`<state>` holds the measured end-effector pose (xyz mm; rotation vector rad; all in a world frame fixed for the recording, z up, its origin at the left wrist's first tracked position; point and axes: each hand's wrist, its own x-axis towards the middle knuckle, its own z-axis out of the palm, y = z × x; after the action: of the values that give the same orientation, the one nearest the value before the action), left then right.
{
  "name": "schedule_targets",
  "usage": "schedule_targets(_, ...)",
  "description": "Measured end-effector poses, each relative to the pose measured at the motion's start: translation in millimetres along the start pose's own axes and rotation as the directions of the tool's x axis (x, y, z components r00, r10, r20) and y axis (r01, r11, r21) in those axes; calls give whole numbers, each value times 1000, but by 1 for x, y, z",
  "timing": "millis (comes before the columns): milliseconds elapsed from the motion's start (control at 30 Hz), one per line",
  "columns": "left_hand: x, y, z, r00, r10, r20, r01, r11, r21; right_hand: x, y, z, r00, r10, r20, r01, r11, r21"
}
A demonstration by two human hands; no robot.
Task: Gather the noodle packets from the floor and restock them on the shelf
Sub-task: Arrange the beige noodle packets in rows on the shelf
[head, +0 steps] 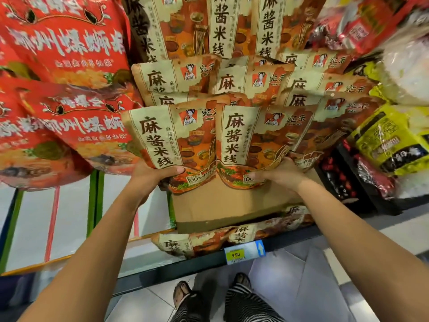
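Note:
Two tan and orange noodle packets stand side by side at the front of the stack on the shelf. My left hand grips the bottom of the left packet, thumb across its front. My right hand grips the bottom of the right packet the same way. Behind them, several identical packets rise in rows. Both front packets hang over a brown cardboard box. More of these packets lie flat under the box at the shelf edge.
Large red bags crowd the left side of the shelf. Yellow and black packs and dark red packs sit to the right. A 9.90 price tag is clipped to the shelf edge. My feet stand on a tiled floor below.

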<state>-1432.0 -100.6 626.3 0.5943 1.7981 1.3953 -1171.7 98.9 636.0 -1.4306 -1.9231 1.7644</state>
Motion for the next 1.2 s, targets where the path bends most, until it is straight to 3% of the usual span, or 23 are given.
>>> schedule_targets(267, -13, -10, 7, 996, 75, -49, -77, 996, -45, -13, 5, 6, 993, -59, -106, 66, 996, 64)
schedule_targets(667, -2, -17, 14, 987, -19, -159, -1, 992, -124, 6, -6, 8, 998, -45, -33, 48, 994, 95)
schedule_targets(900, -11, -16, 16, 983, 2, -186, -23, 994, -111, -1, -1, 15, 988, -98, -118, 111, 988, 107)
schedule_targets(1200, -29, -11, 26, 943, -10, -332, -21, 996, -91, -11, -4, 16, 965, 82, -251, -87, 996, -10)
